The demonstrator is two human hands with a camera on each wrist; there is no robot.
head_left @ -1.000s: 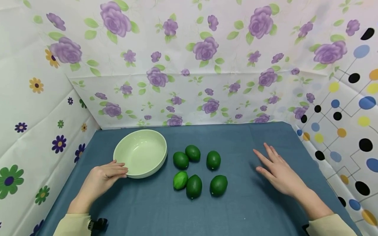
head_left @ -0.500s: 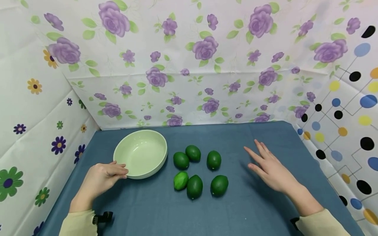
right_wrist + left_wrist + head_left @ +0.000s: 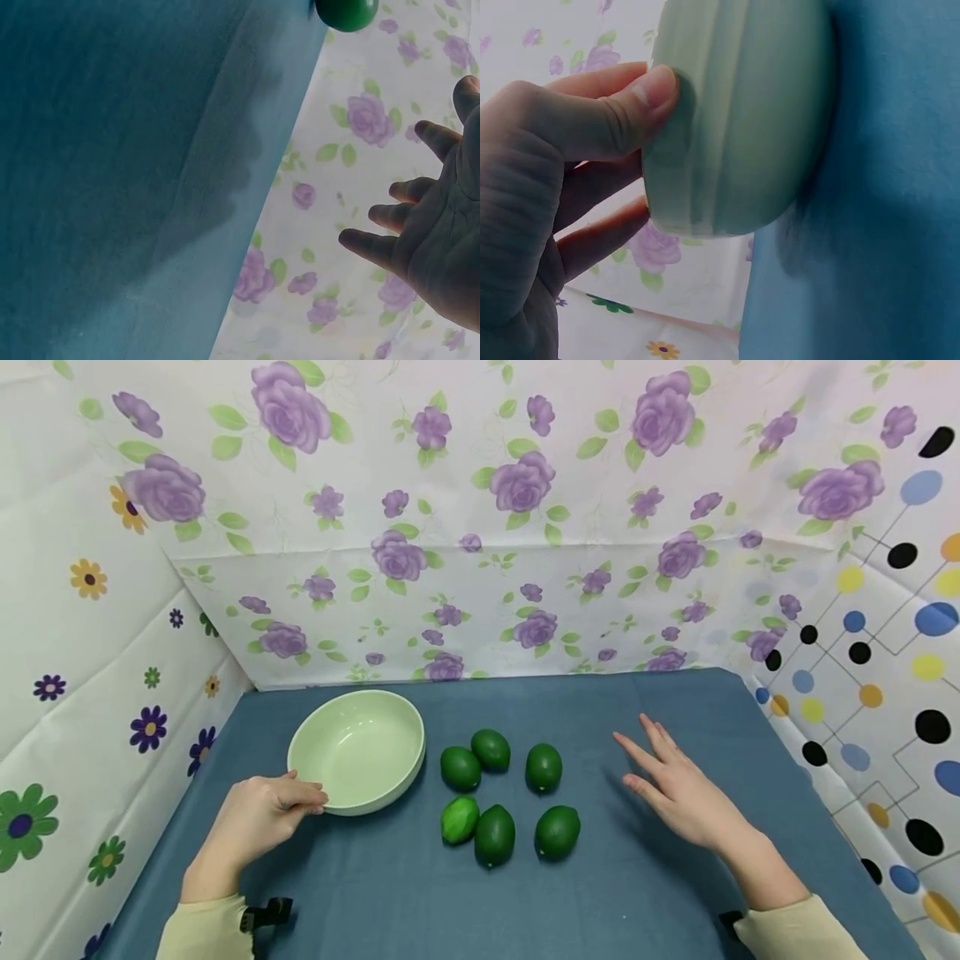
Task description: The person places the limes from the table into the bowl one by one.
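A pale green bowl [image 3: 358, 747] stands on the left of the table. My left hand [image 3: 258, 814] pinches its near left rim; in the left wrist view the thumb [image 3: 656, 88] presses the outer wall, and the other fingers reach to the rim's far side. Right of the bowl lie several dark green limes [image 3: 494, 835] and a brighter green one [image 3: 459, 819]. My right hand [image 3: 690, 793] hovers over the cloth to their right, fingers spread and holding nothing. In the right wrist view a lime [image 3: 347, 11] shows at the top edge, apart from the hand [image 3: 442, 225].
A blue-grey cloth [image 3: 600, 910] covers the table. Behind it rises a white sheet with purple flowers [image 3: 465, 610]. Patterned sheets also close off the left side [image 3: 112, 693] and the right side [image 3: 885, 693].
My right hand has moved left, closer to the limes, with its fingers still spread. The left hand stays at the bowl's rim while its forearm shifts slightly right. Bowl and limes have stayed put.
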